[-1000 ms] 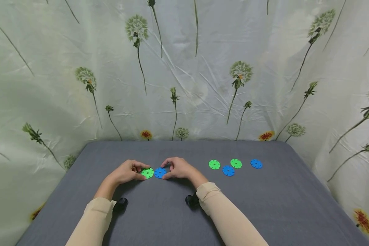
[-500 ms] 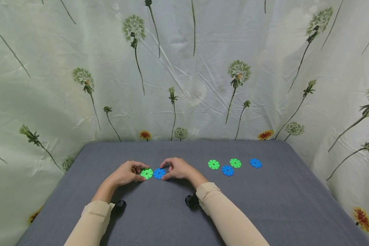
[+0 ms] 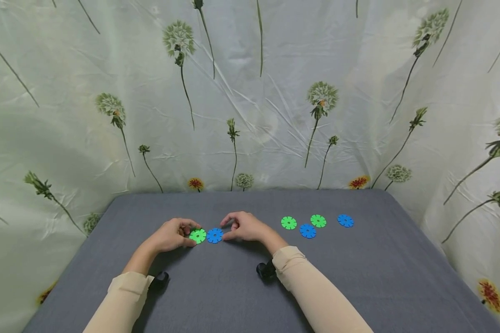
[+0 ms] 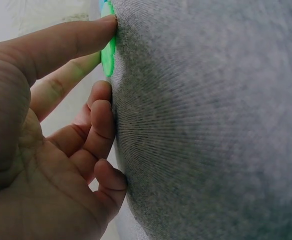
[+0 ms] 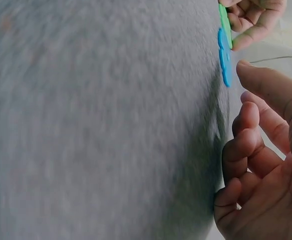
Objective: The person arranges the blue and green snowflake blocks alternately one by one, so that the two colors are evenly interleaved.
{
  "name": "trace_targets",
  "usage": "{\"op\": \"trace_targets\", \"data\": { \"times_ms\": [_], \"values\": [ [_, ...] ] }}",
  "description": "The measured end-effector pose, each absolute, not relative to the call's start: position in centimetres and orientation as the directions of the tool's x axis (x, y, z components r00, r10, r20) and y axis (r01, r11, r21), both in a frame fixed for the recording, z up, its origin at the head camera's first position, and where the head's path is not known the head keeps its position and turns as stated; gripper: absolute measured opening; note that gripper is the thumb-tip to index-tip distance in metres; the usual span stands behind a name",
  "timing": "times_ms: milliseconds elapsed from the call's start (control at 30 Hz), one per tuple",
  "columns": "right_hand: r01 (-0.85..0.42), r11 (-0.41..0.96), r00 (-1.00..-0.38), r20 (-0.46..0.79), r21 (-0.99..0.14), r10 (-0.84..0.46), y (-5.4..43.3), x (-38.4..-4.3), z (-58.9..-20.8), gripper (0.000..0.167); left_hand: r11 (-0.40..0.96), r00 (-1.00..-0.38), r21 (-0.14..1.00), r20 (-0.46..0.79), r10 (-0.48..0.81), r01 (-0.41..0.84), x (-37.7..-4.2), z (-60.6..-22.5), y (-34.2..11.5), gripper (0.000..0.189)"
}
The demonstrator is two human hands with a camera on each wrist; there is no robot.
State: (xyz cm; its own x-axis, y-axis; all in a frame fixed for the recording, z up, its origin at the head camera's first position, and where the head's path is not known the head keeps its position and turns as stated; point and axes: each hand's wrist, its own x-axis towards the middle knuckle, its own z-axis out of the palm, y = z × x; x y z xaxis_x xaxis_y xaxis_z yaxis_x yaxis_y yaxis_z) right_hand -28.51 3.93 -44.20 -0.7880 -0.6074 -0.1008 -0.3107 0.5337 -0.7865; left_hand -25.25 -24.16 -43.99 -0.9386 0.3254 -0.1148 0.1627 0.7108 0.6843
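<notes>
My left hand (image 3: 171, 235) pinches a green notched disc (image 3: 200, 235) by its rim, forefinger on the far edge and thumb on the edge nearer me, while its other fingers curl in close to the cloth. Directly to the right of those fingertips, a blue notched disc (image 3: 215, 238) lies edge to edge with the green one; whether their slots are joined I cannot tell. My right hand (image 3: 250, 227) holds nothing: its thumb and forefinger stand apart, a fairly wide gap between them, their tips just off the right side of the blue disc, and the remaining fingers fold loosely toward the palm. Under all my fingers spreads a dark grey cloth (image 3: 233, 291). Back from the fingers, a black device (image 3: 161, 280) sits under my left wrist and another black device (image 3: 264, 270) under my right, beside the cuffs of my beige left sleeve (image 3: 118, 300) and beige right sleeve (image 3: 316, 291). Well to the right of my right fingers lie four loose discs: a green one (image 3: 289, 223), a blue one (image 3: 308, 231) slightly nearer me, a second green one (image 3: 318, 220) just beside that, and farthest out, a second blue one (image 3: 345, 220). Beyond my fingertips and the table's far edge hangs a pale curtain (image 3: 266, 106) printed with dandelions (image 3: 322, 97).
</notes>
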Motion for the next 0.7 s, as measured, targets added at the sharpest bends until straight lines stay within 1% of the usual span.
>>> {"op": "trace_targets", "data": {
  "times_ms": [167, 367, 533, 700],
  "values": [
    [-0.308, 0.537, -0.788, -0.105, -0.785, -0.606, 5.2, -28.7, -43.9, 0.034, 0.717, -0.938, 0.675, -0.11, 0.33, 0.173, -25.3, -44.1, -24.3, 0.042],
    [-0.321, 0.56, -0.807, -0.089, -0.764, -0.584, 7.1, -28.8, -42.9, 0.034, 0.714, -0.928, 0.664, -0.081, 0.365, 0.223, -25.6, -43.9, -24.3, 0.041],
    [-0.348, 0.608, -0.825, -0.075, -0.714, -0.56, 9.2, -29.1, -41.9, 0.032, 0.744, -0.926, 0.604, -0.024, 0.376, 0.286, -25.9, -43.9, -23.7, 0.042],
    [-0.36, 0.679, -0.848, -0.079, -0.639, -0.524, 11.6, -29.5, -41.0, 0.03, 0.756, -0.93, 0.576, 0.016, 0.368, 0.31, -26.1, -43.9, -22.8, 0.043]
  ]
}}
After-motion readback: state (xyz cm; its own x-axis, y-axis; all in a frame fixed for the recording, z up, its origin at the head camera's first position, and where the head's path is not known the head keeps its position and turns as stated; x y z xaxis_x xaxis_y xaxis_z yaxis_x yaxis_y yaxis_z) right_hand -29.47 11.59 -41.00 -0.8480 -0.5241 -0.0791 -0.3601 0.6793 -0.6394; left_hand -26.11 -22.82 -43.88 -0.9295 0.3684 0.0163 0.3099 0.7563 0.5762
